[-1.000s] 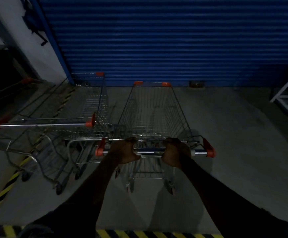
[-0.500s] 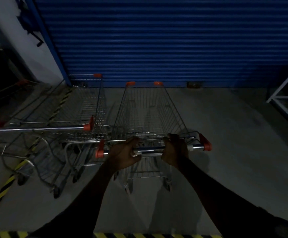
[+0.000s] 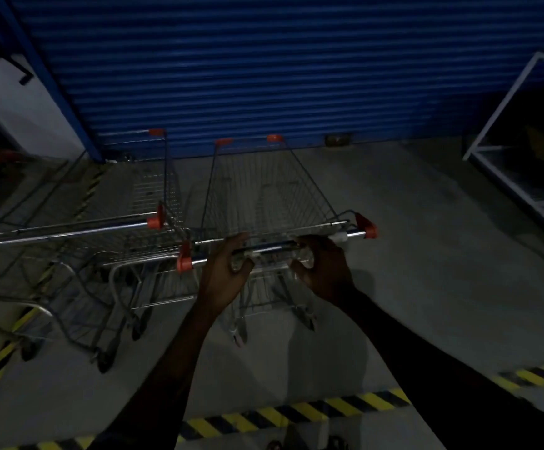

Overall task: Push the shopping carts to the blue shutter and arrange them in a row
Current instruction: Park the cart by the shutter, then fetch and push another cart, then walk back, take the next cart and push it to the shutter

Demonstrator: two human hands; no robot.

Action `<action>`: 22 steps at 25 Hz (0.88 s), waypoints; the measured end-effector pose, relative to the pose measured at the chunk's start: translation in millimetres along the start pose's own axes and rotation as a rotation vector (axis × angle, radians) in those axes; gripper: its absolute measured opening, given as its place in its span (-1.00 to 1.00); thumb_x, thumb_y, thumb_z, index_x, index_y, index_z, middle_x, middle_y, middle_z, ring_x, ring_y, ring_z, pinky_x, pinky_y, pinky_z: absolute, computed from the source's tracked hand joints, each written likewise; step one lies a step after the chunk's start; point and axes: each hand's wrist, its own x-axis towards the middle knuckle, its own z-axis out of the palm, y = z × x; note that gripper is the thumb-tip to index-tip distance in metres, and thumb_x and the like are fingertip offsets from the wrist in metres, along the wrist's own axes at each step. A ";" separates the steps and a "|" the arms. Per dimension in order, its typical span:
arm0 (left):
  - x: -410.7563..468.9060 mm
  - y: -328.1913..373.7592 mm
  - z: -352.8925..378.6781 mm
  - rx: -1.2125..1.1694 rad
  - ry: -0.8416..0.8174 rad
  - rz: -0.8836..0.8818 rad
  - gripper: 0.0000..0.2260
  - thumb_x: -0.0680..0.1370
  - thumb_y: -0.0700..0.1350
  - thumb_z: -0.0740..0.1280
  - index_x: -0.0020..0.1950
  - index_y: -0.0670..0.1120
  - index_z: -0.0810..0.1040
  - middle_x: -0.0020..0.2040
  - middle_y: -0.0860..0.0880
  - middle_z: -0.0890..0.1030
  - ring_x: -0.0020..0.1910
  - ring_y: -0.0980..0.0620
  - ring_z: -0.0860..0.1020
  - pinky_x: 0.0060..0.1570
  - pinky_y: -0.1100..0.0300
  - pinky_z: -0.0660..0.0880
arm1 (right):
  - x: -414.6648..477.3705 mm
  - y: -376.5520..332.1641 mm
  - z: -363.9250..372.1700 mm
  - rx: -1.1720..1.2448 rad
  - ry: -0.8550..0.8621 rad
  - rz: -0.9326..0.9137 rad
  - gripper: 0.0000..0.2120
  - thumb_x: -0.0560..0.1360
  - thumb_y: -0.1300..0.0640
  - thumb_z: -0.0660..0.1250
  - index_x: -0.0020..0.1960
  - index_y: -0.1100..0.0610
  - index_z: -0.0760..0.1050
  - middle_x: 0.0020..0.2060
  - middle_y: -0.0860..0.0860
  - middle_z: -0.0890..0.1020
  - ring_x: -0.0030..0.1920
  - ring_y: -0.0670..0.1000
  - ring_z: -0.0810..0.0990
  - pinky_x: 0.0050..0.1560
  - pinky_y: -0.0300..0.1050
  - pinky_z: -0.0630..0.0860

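Shopping cart (image 3: 264, 199), nose near the blue shutter (image 3: 264, 69) and just right of the parked cart (image 3: 140, 219), has left grip (image 3: 228, 271) and right grip (image 3: 324, 266) curled round its handle (image 3: 270, 246), so a skewed push could clip that neighbour and spoil the row.

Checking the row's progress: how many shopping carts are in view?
2: held cart, centre; parked cart beside it, left. Darkness far left may hide another.
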 end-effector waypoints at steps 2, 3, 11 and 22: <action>-9.2 13.3 8.4 -0.059 0.026 0.006 -0.53 0.50 -0.31 0.46 0.36 0.02 0.53 0.27 0.07 0.61 0.24 0.12 0.58 0.33 0.12 0.47 | -13.8 -7.3 -11.3 0.073 0.016 0.101 -0.55 0.41 -0.12 0.39 0.23 0.05 0.61 0.13 0.01 0.68 0.17 0.07 0.62 0.20 -0.01 0.53; -14.9 21.6 14.7 -0.093 0.020 0.016 -0.53 0.51 -0.36 0.44 0.35 -0.01 0.53 0.25 0.05 0.62 0.21 0.10 0.59 0.31 0.15 0.48 | -21.5 -6.5 -15.9 0.093 0.017 0.132 -0.54 0.42 -0.14 0.38 0.24 0.05 0.61 0.13 0.01 0.68 0.17 0.07 0.61 0.22 -0.01 0.53; -63.0 74.8 76.0 -0.191 -0.111 0.015 -0.58 0.50 -0.21 0.41 0.33 0.07 0.55 0.18 0.06 0.65 0.00 0.14 0.59 0.13 0.17 0.52 | -103.2 12.5 -84.0 0.142 0.035 0.302 -0.66 0.47 -0.11 0.51 0.18 0.00 0.63 0.05 -0.12 0.67 0.01 -0.08 0.61 0.11 -0.09 0.54; -162.1 129.2 142.5 0.016 -0.294 0.114 -0.58 0.51 0.00 0.39 0.31 0.34 0.45 0.25 0.33 0.54 0.19 0.27 0.54 0.18 0.09 0.55 | -237.1 28.0 -177.9 0.110 -0.031 0.412 -0.68 0.58 -0.15 0.39 0.26 -0.04 0.59 0.07 -0.13 0.67 0.01 -0.18 0.54 0.05 -0.23 0.48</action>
